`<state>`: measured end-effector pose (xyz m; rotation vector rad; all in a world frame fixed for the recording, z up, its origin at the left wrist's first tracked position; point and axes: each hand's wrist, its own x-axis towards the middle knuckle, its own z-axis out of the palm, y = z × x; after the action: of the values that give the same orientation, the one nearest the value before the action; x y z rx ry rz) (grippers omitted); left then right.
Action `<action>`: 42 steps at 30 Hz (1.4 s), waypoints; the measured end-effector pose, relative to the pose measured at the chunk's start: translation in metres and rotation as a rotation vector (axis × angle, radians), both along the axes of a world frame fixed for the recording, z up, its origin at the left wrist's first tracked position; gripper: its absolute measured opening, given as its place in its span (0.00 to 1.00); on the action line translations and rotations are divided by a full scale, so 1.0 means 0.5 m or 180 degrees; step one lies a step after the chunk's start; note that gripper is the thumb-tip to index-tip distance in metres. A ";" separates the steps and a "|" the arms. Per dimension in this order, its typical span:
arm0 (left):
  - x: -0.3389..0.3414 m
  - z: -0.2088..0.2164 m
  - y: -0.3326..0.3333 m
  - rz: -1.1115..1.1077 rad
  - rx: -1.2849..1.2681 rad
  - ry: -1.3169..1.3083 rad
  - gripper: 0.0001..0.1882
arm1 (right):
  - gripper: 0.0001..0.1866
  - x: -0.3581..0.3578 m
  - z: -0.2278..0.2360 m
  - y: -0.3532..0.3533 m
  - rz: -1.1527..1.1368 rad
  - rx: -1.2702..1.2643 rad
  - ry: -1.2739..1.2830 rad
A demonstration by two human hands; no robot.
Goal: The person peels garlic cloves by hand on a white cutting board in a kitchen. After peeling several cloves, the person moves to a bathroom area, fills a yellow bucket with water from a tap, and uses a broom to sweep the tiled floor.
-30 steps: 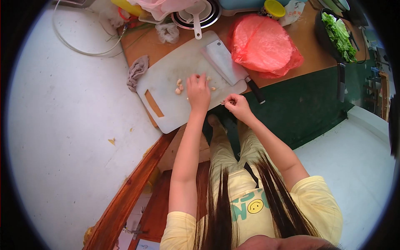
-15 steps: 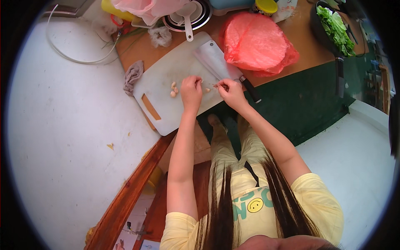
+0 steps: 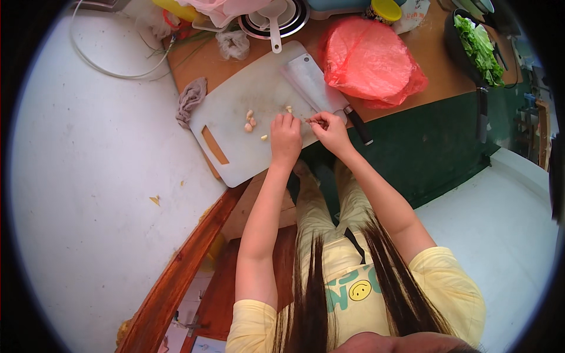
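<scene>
On a white cutting board (image 3: 226, 106) lies a small group of garlic cloves (image 3: 249, 127), left of my left hand (image 3: 286, 140). That hand rests low over the board with fingers bent and together; its fingertips and anything under them are hidden. A pale garlic piece (image 3: 264, 137) lies beside its wrist side, and another bit of garlic (image 3: 289, 109) sits just beyond its fingers. My right hand (image 3: 332, 132) is closed in a pinch at the board's near right edge, with small brownish bits at its fingertips. Just beyond it lies a cleaver (image 3: 315, 82), dark handle pointing toward me.
A red plastic bag (image 3: 374, 62) covers something round behind the cleaver. At far right stands a black pan (image 3: 456, 44) with leafy greens (image 3: 479, 50). A crumpled cloth (image 3: 190, 101) lies at the board's left, and a white ladle-like scoop (image 3: 275, 29) sits behind it.
My left hand has shifted right and slightly nearer, closer to my right hand. A pale garlic piece now shows left of it. My right hand stays pinched in about the same place.
</scene>
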<state>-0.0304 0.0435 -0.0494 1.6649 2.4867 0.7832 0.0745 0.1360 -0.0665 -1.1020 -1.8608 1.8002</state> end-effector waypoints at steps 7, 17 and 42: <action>-0.009 0.002 -0.018 0.0838 0.0433 -0.0954 0.03 | 0.08 0.006 0.003 -0.007 0.0045 -0.0107 -0.0048; -0.044 0.005 -0.023 0.0384 -0.0009 -0.0412 0.05 | 0.07 0.024 0.018 -0.023 0.0124 -0.0339 0.0062; -0.004 0.074 -0.056 0.1466 0.1668 -0.5236 0.09 | 0.08 -0.014 0.090 -0.042 0.0034 -0.1237 0.0651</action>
<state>-0.0322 0.0152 -0.0124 -0.0005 1.3465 1.8395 0.0676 0.1151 -0.0213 -0.9814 -1.4400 2.2493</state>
